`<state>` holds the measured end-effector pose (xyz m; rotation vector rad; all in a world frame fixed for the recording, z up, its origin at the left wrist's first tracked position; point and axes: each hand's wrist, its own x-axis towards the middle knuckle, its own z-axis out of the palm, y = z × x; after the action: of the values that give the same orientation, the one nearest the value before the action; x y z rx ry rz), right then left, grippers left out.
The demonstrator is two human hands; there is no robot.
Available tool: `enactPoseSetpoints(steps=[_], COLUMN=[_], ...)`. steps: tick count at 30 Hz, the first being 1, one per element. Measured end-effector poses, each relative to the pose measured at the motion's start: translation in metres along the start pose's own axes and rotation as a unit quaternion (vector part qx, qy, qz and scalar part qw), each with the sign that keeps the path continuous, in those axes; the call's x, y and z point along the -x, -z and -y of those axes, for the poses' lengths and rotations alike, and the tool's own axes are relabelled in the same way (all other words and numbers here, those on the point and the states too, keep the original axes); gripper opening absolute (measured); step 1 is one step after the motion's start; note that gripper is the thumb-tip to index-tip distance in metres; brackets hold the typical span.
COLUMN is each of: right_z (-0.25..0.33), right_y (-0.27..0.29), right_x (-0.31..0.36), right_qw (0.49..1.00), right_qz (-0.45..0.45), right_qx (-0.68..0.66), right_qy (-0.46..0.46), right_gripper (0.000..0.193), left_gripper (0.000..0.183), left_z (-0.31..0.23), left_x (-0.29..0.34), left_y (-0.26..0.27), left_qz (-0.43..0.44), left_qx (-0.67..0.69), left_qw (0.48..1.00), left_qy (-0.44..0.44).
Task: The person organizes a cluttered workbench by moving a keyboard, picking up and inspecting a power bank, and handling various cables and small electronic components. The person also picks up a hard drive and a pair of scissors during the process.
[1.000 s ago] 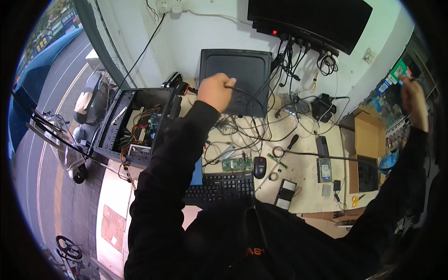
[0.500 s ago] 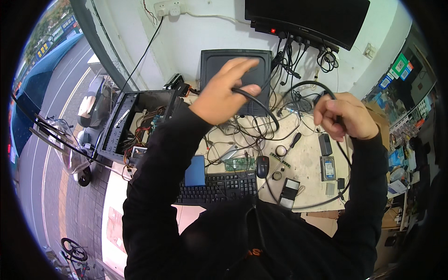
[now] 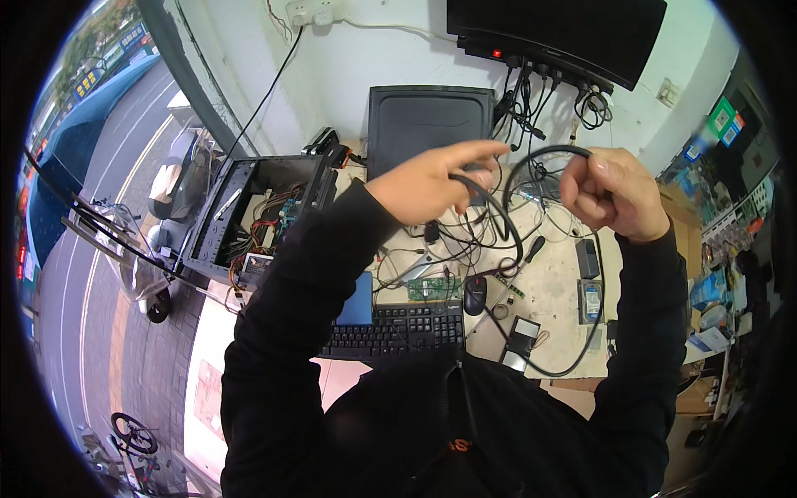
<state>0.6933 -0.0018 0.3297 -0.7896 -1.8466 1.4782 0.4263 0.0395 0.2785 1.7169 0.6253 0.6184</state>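
Observation:
A thick black cable [image 3: 554, 151] runs between my two hands above the table. My left hand [image 3: 436, 181] has it hooked between the thumb and the fingers, with the index finger stretched out toward the right. My right hand [image 3: 618, 195] pinches the same cable between thumb and curled fingers. From there it arcs over to the left hand, and a long loop hangs down past the right side to the table's near edge. Under the hands lie tangled thin cables, a screwdriver [image 3: 535, 249] and a roll of tape [image 3: 508, 266], which the cable partly overlaps.
An opened computer case [image 3: 217, 217] stands at the left. Near me are a black keyboard [image 3: 407, 328], a mouse [image 3: 474, 295], a blue box [image 3: 357, 300] and a green circuit board [image 3: 433, 289]. A hard drive [image 3: 590, 300] lies at the right; a monitor [image 3: 556, 37] hangs on the wall.
My left hand has moved right, closer to my right hand, and slightly down. The cable between them now bends in a tighter arc, and its hanging loop has drawn inward at the right.

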Motion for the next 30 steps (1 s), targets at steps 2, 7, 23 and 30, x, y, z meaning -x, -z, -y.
enactPoseSetpoints(steps=[2,7,23,30], right_z=[0.007,0.012,-0.029,-0.011], right_y=[-0.009,-0.006,0.155,-0.052], right_x=[-0.007,-0.011,0.043,-0.028], right_qw=[1.0,0.995,0.812,0.752], right_qz=[0.008,-0.017,-0.479,-0.127], right_qx=[-0.019,-0.061,0.333,0.589], right_qy=[0.021,0.078,0.014,0.268], right_gripper=[0.05,0.05,0.036,0.079], left_gripper=[0.054,0.021,0.028,0.024], left_z=[0.005,0.009,0.002,-0.016], left_x=[-0.006,-0.01,0.01,0.006], left_y=[-0.009,-0.007,0.031,-0.008], left_qz=[0.064,-0.008,-0.047,-0.08], left_qx=[0.01,-0.021,-0.177,-0.043], left_qw=[0.997,0.999,0.977,0.994], left_qy=[-0.037,0.034,0.11,0.057])
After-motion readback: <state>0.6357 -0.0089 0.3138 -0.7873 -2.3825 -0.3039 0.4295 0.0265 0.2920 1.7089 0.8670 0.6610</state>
